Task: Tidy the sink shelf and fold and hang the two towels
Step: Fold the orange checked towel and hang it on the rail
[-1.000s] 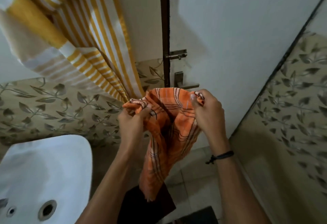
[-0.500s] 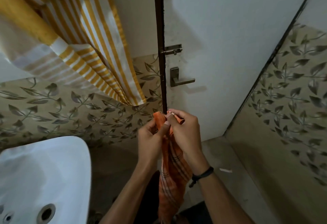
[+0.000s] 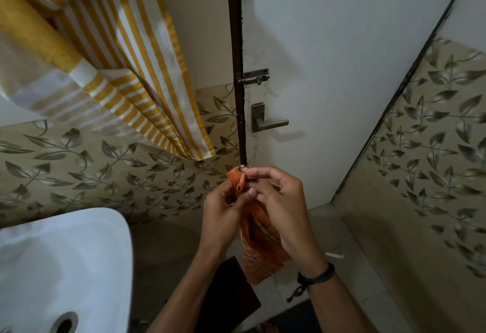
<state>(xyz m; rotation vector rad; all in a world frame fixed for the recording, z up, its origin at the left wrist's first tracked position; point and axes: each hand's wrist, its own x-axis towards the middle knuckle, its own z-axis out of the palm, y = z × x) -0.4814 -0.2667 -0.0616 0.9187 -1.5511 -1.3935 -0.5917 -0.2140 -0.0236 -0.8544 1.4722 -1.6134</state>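
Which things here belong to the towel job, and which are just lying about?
Job in hand: orange checked towel, its top edge pinched by the left hand and right hand; yellow-striped towel, hanging upper left.
Just about: white sink; door lever handle; sliding bolt; leaf-patterned tiles; white scrap on the floor.

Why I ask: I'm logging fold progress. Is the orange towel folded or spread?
Folded: the towel hangs as a narrow doubled strip, its top edges pinched together by the left hand and right hand.
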